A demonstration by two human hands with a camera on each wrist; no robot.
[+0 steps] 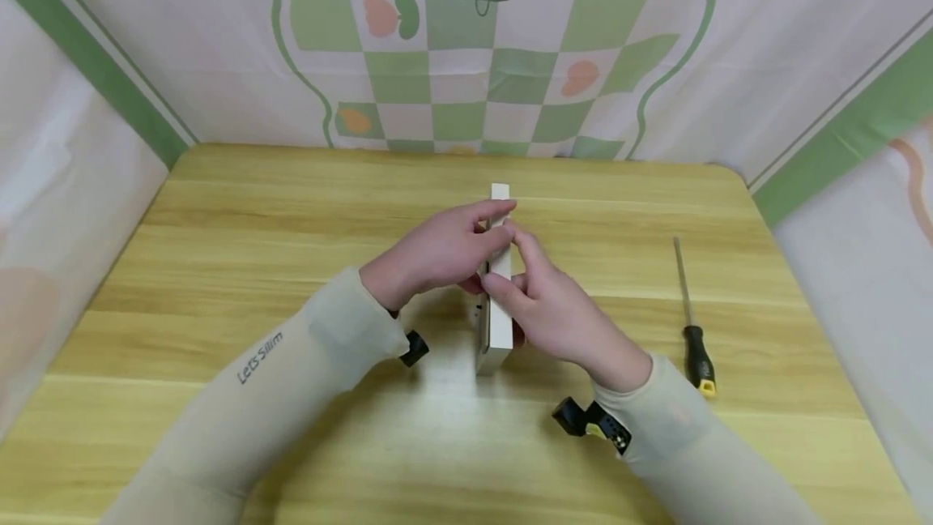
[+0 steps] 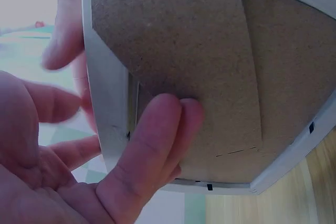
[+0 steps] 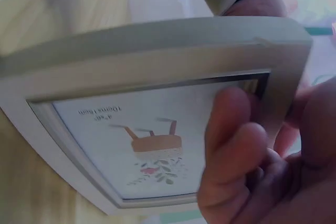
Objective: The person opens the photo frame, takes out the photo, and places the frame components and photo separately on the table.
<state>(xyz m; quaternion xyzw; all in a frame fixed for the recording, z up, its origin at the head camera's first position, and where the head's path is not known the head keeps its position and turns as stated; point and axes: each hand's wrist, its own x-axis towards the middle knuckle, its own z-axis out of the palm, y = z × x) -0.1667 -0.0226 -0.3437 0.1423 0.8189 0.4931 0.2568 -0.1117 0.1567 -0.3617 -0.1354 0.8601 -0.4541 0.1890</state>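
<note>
A white picture frame [image 1: 500,329] stands on its edge on the table between my two hands, its narrow side facing up. My left hand [image 1: 450,252] holds it from the left, thumb and index finger over the upper edge. In the left wrist view, other left fingers [image 2: 152,140] press on the brown backing board [image 2: 205,51], beside the stand flap. From the right, my right hand [image 1: 557,306] grips the frame, its thumb across the upper edge. Curled right fingers [image 3: 231,140] lie against the front, over a printed insert [image 3: 152,156] with a potted plant drawing.
A screwdriver [image 1: 697,355] with a black and yellow handle lies on the wooden table [image 1: 255,217] to the right. Behind the table hangs a green and white checked cloth [image 1: 459,71]. Small black tabs [image 2: 312,127] sit along the frame's inner back edge.
</note>
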